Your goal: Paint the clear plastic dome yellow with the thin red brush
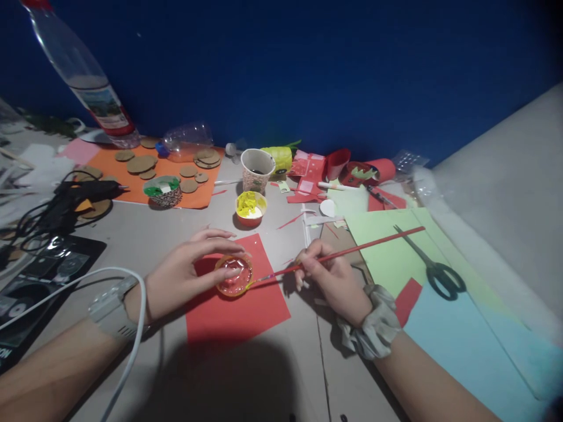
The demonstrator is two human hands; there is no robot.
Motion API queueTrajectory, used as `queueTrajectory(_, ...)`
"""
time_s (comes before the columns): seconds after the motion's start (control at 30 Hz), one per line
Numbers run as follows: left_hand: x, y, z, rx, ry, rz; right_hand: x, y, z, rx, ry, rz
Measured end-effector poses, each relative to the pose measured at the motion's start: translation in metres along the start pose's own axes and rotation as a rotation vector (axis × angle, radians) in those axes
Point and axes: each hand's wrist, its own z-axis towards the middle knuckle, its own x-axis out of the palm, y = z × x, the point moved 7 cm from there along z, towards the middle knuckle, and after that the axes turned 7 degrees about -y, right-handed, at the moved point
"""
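Observation:
My left hand (197,264) grips a clear round plastic piece (235,281), its thumb inside and its fingers at the far edge. The piece looks like a cut-off bottle bottom and has a yellow-painted rim. Under it lies a sheet of red paper (259,319). My right hand (328,272) is closed round a thin paintbrush (365,248) with a red handle. Its tip, yellow with paint, touches the near right side of the rim. Just beyond the paper stands a small cup of yellow paint (250,221).
A paper cup (257,171) of dark liquid stands behind the paint. Left are a green-filled cup (166,195), cardboard discs (141,163), a glue gun (94,189) and a tall bottle (103,108). Scissors (442,275) lie on coloured paper (466,340) at right. A white cable (141,299) crosses my left wrist.

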Motion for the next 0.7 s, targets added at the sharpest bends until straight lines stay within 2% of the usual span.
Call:
queueTrajectory(0.1, -0.0006, -0.0007, -0.0002, -0.006, -0.005, -0.001, -0.0067, 0.005, 0.0015, -0.063, -0.088, 0.016)
queueTrajectory(0.27, 0.0006, -0.0006, -0.0009, -0.005, 0.0, 0.008, -0.0022, 0.0034, -0.0002, -0.034, -0.012, -0.03)
queueTrajectory(0.4, 0.0007, 0.0003, -0.001, -0.006, 0.001, -0.007, -0.0086, 0.0058, 0.0011, -0.075, -0.1, -0.006)
queueTrajectory(0.57, 0.0007, 0.0017, -0.0016, -0.013, 0.013, -0.018, -0.0054, 0.0035, 0.0024, -0.043, -0.05, -0.038)
queueTrajectory(0.7, -0.0004, 0.0014, -0.0014, -0.019, -0.001, -0.001, -0.0101, 0.0069, 0.0021, -0.086, -0.132, -0.051)
